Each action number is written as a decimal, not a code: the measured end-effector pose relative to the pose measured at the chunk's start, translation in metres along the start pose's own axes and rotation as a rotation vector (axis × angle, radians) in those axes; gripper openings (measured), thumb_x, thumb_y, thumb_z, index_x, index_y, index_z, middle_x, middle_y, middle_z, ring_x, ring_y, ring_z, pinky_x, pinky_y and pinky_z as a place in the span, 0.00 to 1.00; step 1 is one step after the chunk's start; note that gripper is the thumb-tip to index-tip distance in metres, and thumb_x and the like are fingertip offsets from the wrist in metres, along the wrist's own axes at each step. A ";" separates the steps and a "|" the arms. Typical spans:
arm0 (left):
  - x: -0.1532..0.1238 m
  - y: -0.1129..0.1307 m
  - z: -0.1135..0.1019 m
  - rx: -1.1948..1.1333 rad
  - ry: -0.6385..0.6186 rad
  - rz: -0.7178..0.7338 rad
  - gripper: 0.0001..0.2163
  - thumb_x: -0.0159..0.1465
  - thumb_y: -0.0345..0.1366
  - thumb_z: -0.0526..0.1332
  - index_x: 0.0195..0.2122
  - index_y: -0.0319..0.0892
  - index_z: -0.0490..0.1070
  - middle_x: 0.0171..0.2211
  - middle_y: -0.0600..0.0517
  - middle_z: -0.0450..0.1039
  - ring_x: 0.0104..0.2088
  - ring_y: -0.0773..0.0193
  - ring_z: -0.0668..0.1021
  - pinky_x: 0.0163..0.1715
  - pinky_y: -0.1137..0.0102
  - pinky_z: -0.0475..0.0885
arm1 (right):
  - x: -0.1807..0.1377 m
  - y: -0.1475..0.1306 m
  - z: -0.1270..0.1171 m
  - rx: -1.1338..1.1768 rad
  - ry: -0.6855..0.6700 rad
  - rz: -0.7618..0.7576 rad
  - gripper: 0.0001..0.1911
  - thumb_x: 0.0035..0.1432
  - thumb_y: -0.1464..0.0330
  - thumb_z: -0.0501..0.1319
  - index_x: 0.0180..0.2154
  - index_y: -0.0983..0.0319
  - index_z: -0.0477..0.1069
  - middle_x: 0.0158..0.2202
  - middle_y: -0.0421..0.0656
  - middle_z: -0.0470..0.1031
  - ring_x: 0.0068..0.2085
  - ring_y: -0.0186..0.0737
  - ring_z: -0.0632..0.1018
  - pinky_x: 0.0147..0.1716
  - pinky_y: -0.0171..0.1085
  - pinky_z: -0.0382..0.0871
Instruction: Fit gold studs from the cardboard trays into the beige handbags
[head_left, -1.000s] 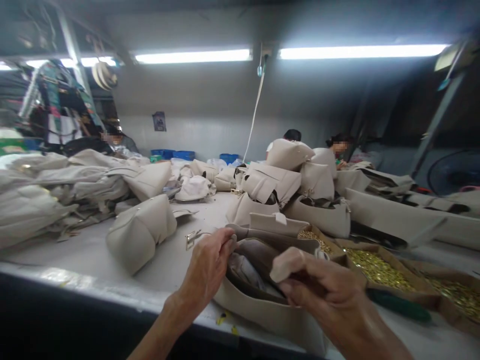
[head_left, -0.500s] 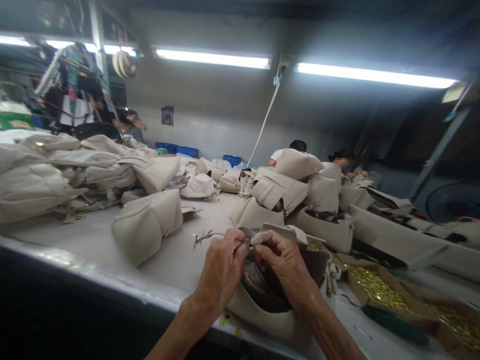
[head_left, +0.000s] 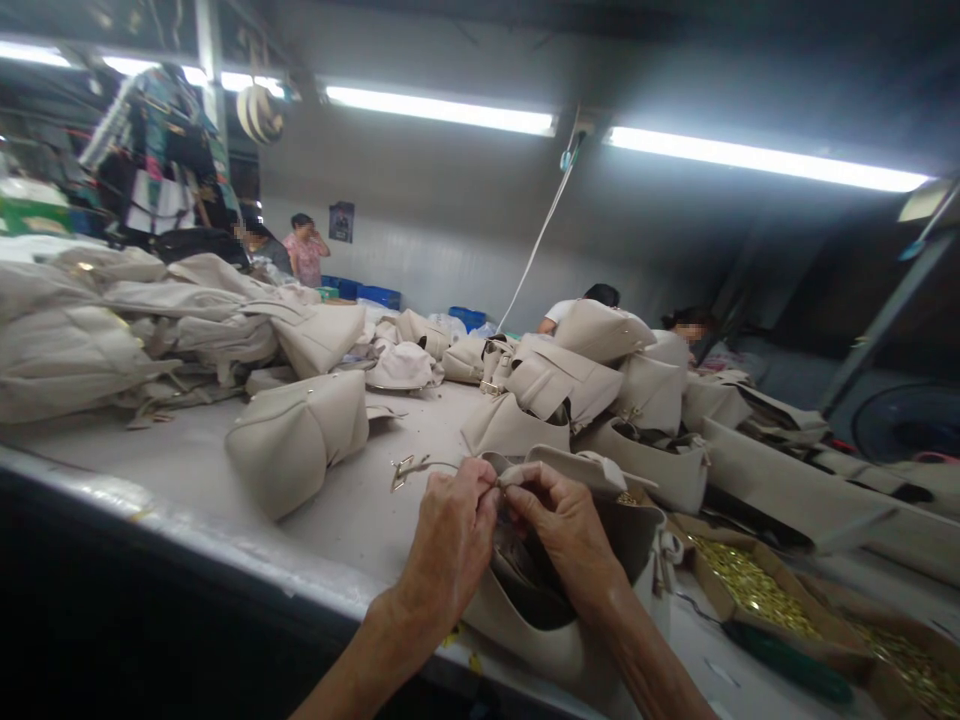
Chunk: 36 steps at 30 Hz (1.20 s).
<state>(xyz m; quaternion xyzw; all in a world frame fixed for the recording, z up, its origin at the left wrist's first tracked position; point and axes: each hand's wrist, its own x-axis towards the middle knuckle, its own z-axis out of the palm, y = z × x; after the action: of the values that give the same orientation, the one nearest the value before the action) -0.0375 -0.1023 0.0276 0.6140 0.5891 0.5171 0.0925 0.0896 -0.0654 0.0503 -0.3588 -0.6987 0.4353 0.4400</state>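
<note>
A beige handbag (head_left: 536, 645) stands with its dark-lined mouth facing me at the table's front edge. My left hand (head_left: 452, 535) is closed, its thumb and fingers pinching the bag's far upper rim. Right beside it, my right hand (head_left: 561, 530) pinches the same stretch of rim, and the fingertips of both hands nearly meet. Whatever small part lies between the fingertips is mostly hidden. A strap with a gold buckle (head_left: 403, 473) sticks out to the left behind my left hand. The bag's flap (head_left: 574, 468) rises behind my right hand.
Beige handbags (head_left: 562, 375) are heaped behind and to the right; another bag (head_left: 296, 440) lies at left before a large pile. Boxes of gold fittings (head_left: 754, 585) and a green-handled tool (head_left: 787, 660) sit at right. Several people, including one in pink (head_left: 305, 250), are beyond the table.
My view has shifted slightly, and a person in pink has come into sight at the back left. My fingertips now cover the small metal piece that showed between them before.
</note>
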 end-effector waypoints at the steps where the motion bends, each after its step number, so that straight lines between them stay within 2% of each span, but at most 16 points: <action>1: 0.000 0.000 0.001 0.009 0.004 0.001 0.06 0.63 0.26 0.55 0.36 0.44 0.67 0.30 0.51 0.74 0.36 0.56 0.73 0.36 0.66 0.65 | 0.000 0.000 0.001 -0.001 0.013 -0.004 0.09 0.51 0.64 0.63 0.32 0.64 0.70 0.22 0.36 0.67 0.22 0.30 0.66 0.23 0.31 0.61; 9: -0.002 -0.002 0.005 -0.090 0.031 0.004 0.06 0.63 0.27 0.53 0.34 0.44 0.66 0.30 0.51 0.73 0.34 0.57 0.75 0.35 0.66 0.67 | -0.003 0.000 0.007 -0.046 0.052 -0.034 0.08 0.54 0.64 0.61 0.30 0.62 0.66 0.22 0.36 0.67 0.22 0.32 0.70 0.23 0.32 0.67; 19: -0.002 0.000 0.006 -0.143 0.037 -0.026 0.04 0.62 0.29 0.54 0.33 0.45 0.66 0.29 0.53 0.75 0.33 0.57 0.76 0.36 0.66 0.67 | -0.009 0.003 0.006 -0.208 0.100 -0.113 0.07 0.58 0.65 0.58 0.31 0.62 0.69 0.23 0.37 0.69 0.24 0.32 0.70 0.24 0.31 0.66; 22: -0.005 -0.003 0.008 -0.073 0.069 0.064 0.05 0.63 0.29 0.53 0.33 0.45 0.66 0.29 0.52 0.75 0.34 0.57 0.75 0.34 0.66 0.67 | -0.006 0.003 0.007 -0.160 0.107 -0.061 0.07 0.56 0.64 0.59 0.32 0.62 0.66 0.22 0.36 0.68 0.21 0.32 0.70 0.21 0.31 0.66; 27: -0.009 -0.007 0.011 -0.008 0.116 0.256 0.08 0.65 0.27 0.51 0.33 0.45 0.66 0.30 0.52 0.73 0.33 0.59 0.74 0.33 0.67 0.67 | -0.006 0.002 0.008 -0.010 -0.021 0.016 0.11 0.56 0.60 0.59 0.34 0.62 0.66 0.20 0.36 0.69 0.18 0.32 0.70 0.18 0.31 0.66; 30: -0.012 -0.009 0.014 0.002 0.143 0.320 0.08 0.64 0.24 0.51 0.34 0.44 0.65 0.32 0.51 0.70 0.35 0.59 0.72 0.35 0.66 0.68 | -0.007 0.006 0.007 0.050 0.012 0.002 0.13 0.55 0.59 0.60 0.30 0.63 0.66 0.19 0.37 0.69 0.19 0.33 0.71 0.20 0.32 0.68; 33: -0.015 -0.014 0.011 0.142 0.240 0.325 0.09 0.60 0.21 0.53 0.33 0.44 0.64 0.35 0.49 0.67 0.40 0.55 0.70 0.40 0.61 0.69 | -0.005 0.013 0.004 0.100 0.051 0.012 0.14 0.55 0.58 0.60 0.32 0.62 0.64 0.21 0.37 0.71 0.21 0.34 0.73 0.22 0.33 0.70; 36: -0.020 -0.021 0.002 0.236 0.284 0.261 0.09 0.57 0.21 0.53 0.32 0.43 0.63 0.34 0.47 0.65 0.41 0.52 0.70 0.42 0.56 0.69 | -0.005 0.016 0.001 -0.002 0.046 0.012 0.10 0.57 0.61 0.57 0.32 0.62 0.63 0.20 0.38 0.71 0.21 0.33 0.73 0.24 0.32 0.70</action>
<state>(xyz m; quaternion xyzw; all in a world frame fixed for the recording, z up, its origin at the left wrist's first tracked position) -0.0451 -0.1117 0.0011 0.6126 0.5681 0.5336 -0.1316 0.0926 -0.0646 0.0336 -0.3732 -0.6867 0.4290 0.4529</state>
